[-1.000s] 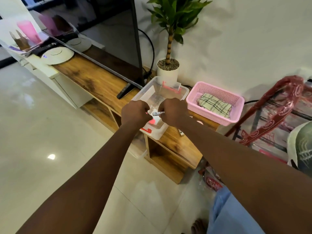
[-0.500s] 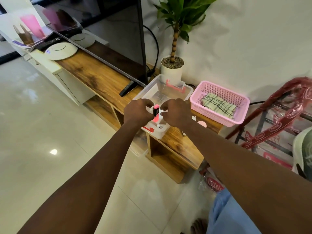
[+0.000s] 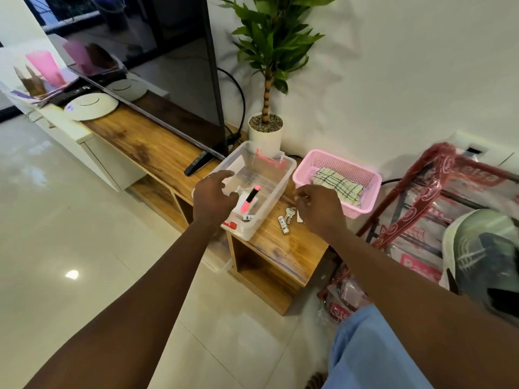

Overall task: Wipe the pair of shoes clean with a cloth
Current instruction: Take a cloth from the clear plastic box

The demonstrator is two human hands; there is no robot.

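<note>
Hands part, marker (image 3: 250, 198) drops in clear box (image 3: 273, 202): L hand (image 3: 214, 199) spread, R hand (image 3: 320, 207) loosely curled, empty; best grab cloth (image 3: 335, 186) whole from pink basket (image 3: 337, 164).

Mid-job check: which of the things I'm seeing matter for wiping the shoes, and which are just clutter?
For the job:
- folded checked cloth, lying in the pink basket
- what looks like a shoe at the far right; only one shows

Lying about:
- clear plastic box with a small pink-and-black item inside
- keys
- potted plant
- television
</note>
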